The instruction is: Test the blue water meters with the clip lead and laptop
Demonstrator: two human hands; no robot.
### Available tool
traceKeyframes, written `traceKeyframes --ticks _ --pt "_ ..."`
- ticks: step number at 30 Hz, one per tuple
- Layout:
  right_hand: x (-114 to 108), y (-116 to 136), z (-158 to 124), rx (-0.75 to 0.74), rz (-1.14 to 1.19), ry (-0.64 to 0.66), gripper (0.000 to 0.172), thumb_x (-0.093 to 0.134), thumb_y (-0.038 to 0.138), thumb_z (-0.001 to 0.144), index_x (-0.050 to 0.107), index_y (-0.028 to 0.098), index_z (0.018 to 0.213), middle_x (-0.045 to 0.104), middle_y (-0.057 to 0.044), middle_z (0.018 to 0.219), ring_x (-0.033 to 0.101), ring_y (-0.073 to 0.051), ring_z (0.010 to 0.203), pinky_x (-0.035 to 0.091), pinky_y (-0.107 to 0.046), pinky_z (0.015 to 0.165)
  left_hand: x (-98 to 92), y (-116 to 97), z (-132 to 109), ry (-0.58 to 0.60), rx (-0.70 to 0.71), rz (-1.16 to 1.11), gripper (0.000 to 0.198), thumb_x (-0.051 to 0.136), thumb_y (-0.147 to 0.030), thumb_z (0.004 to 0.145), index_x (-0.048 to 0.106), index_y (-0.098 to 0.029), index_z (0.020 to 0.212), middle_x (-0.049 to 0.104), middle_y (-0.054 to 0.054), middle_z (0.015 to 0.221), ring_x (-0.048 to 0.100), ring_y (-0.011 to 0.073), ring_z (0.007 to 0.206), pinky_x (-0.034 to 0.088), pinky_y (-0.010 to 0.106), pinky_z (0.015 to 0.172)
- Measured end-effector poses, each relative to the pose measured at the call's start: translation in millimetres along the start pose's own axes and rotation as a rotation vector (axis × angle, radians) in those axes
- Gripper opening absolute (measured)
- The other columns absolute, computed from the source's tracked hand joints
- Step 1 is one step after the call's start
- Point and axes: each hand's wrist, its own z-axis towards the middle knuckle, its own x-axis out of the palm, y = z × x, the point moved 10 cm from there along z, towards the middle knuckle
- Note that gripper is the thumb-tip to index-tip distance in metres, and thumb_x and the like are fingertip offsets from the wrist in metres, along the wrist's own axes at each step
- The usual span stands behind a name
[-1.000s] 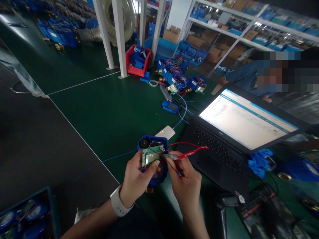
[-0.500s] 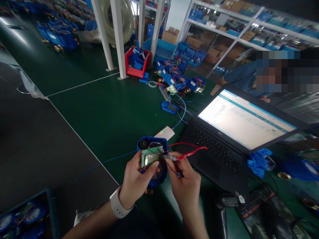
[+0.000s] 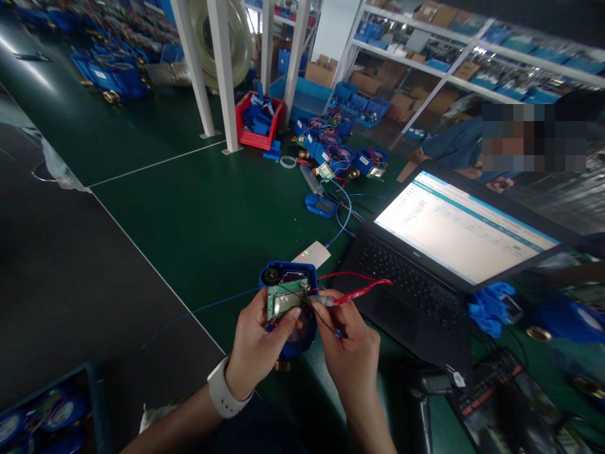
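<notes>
The step in hand looks like wiring work at the right edge of a small circuit board (image 3: 283,304). The left hand (image 3: 255,347) grips the board by its left and near edges, thumb across its face, over an open blue case (image 3: 312,275) at the near side of the green table (image 3: 189,214), left of the laptop (image 3: 406,309). The right hand (image 3: 352,350) pinches a red lead (image 3: 363,291) near its pale end; whether that end touches the board cannot be told. A thin black wire (image 3: 325,318) crosses there. The next move likely calls for a steady board and slack wires.
</notes>
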Motion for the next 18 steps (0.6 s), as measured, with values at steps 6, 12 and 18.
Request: traceKeyframes --ticks 6,12,18 --pt "1.4 -2.1 0.1 0.012 0.0 0.017 0.01 0.06 0.019 0.088 0.063 0.019 0.097 0.072 0.003 0.076 0.068 -0.01 0.062 0.05 -0.014 0.057 0.6 1.7 1.0 -0.019 -0.029 -0.009 0.013 0.068 -0.025 0.075 0.062 -0.019 0.085 0.07 -0.004 0.065 0.066 0.011 0.056 0.055 0.019 0.054" --pt "0.5 0.7 1.1 -0.005 0.003 0.011 0.009 0.061 0.019 0.088 0.063 0.019 0.097 0.072 0.003 0.077 0.068 -0.01 0.063 0.05 -0.013 0.057 -1.8 -3.1 -0.6 -0.023 -0.003 0.004 0.011 0.068 -0.022 0.075 0.063 -0.02 0.085 0.07 -0.005 0.066 0.066 0.0086 0.056 0.053 0.015 0.053" --pt "0.2 2.2 1.1 -0.021 0.024 0.001 0.007 0.06 0.019 0.089 0.063 0.019 0.096 0.072 0.003 0.078 0.068 -0.009 0.062 0.05 -0.012 0.057 -1.3 -6.4 1.3 -0.047 0.008 0.012 0.011 0.069 -0.021 0.073 0.064 -0.021 0.083 0.07 -0.006 0.063 0.066 0.0098 0.054 0.052 0.016 0.051"
